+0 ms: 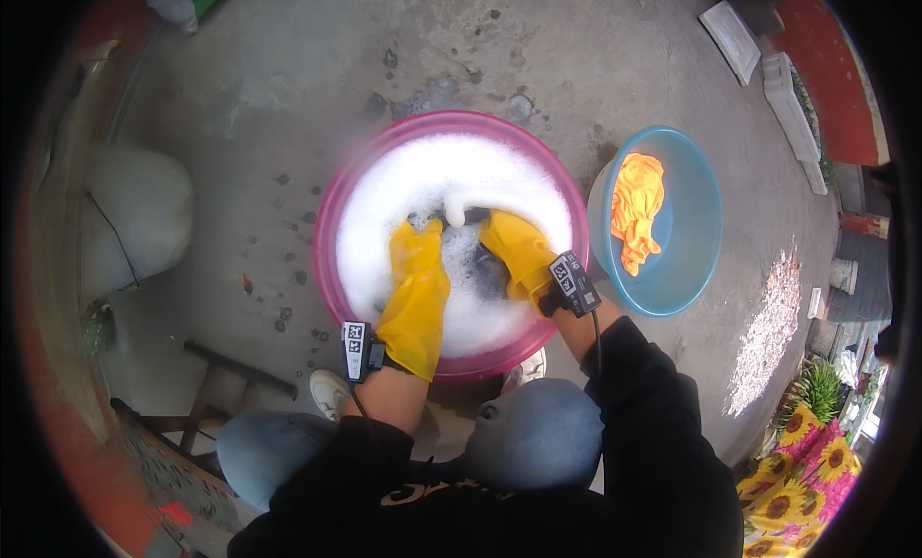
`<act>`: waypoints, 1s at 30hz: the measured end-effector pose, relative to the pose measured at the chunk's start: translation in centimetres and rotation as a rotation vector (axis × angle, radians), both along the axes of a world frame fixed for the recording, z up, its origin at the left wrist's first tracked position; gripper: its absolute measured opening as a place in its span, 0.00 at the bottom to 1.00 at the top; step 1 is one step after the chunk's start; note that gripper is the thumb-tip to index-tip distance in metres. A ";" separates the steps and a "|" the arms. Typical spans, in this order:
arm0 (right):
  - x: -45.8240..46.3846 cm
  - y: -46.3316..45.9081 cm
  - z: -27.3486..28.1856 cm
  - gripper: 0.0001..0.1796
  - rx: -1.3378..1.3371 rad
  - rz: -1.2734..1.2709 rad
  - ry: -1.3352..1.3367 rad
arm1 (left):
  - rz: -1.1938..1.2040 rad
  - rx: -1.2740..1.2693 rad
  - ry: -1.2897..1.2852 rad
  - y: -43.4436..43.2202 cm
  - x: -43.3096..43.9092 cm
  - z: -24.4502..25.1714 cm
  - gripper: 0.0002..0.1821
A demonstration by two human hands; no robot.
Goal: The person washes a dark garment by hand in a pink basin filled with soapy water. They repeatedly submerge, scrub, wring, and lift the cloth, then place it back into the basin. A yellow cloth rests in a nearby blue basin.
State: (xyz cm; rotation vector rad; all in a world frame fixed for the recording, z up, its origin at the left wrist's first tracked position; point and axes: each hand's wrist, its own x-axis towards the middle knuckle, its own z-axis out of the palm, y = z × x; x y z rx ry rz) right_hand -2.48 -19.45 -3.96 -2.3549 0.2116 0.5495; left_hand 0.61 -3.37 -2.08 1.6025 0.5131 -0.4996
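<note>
A round pink plastic basin [328, 270] full of white suds [446, 162] stands before me on the concrete floor. Both hands wear yellow rubber gloves and reach into it. My left hand [418, 248] is at the left of the middle, against dark wet cloth [493, 273] that shows through the foam. My right hand [508, 237] is at the right of the middle, its fingers turned inward beside the same dark material. Foam and water hide the fingertips, so the grip of either hand does not show. A blue plastic basin [684, 227] at the right holds an orange cloth [637, 205].
A wooden stool or chair frame [241, 371] is at the lower left, near my knee. A large pale sack-like thing [140, 223] lies farther left. White planters [792, 111], a green plant [817, 389] and sunflower-print fabric [792, 486] line the right side.
</note>
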 end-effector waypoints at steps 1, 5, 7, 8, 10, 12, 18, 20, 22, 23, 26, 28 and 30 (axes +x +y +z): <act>0.1 0.7 0.3 0.20 -0.088 -0.006 -0.035 | -0.070 0.067 -0.049 0.1 -0.1 0.0 0.31; -0.9 3.6 5.6 0.26 0.503 -0.287 -0.288 | -0.203 0.153 -0.131 -0.1 0.3 2.3 0.29; -1.2 4.7 9.1 0.27 0.293 0.082 -0.487 | -0.235 0.105 -0.061 0.2 1.0 4.5 0.29; -0.9 4.7 10.4 0.26 0.225 0.135 -0.512 | -0.253 0.085 -0.027 0.2 1.0 5.7 0.29; -0.2 4.6 12.0 0.24 0.118 0.185 -0.585 | -0.277 0.038 0.012 -0.2 0.8 7.7 0.30; 0.8 4.3 12.1 0.23 0.005 0.232 -0.666 | -0.267 -0.013 0.045 -0.9 0.4 9.2 0.30; 1.3 4.3 9.6 0.19 -0.074 0.156 -0.704 | -0.091 -0.821 0.377 -0.4 0.8 10.2 0.28; 0.8 4.6 10.3 0.17 0.029 0.063 -0.646 | -0.012 -1.008 0.437 0.1 1.0 9.2 0.27; 0.4 4.8 11.6 0.16 0.111 -0.036 -0.575 | 0.074 -0.899 0.336 0.1 1.0 7.5 0.26; 0.4 4.9 12.3 0.16 0.136 -0.085 -0.537 | 0.046 -0.823 0.231 0.0 0.8 6.5 0.26; 0.1 5.6 13.9 0.16 0.006 -0.253 -0.406 | -0.215 -1.360 0.335 0.7 1.2 3.8 0.25; -0.2 6.4 14.0 0.14 -0.089 -0.002 -0.370 | -0.363 -1.553 0.334 1.0 1.3 2.9 0.25; -0.2 5.9 13.1 0.15 -0.036 -0.041 -0.397 | -0.235 -0.996 0.264 1.4 1.6 3.1 0.25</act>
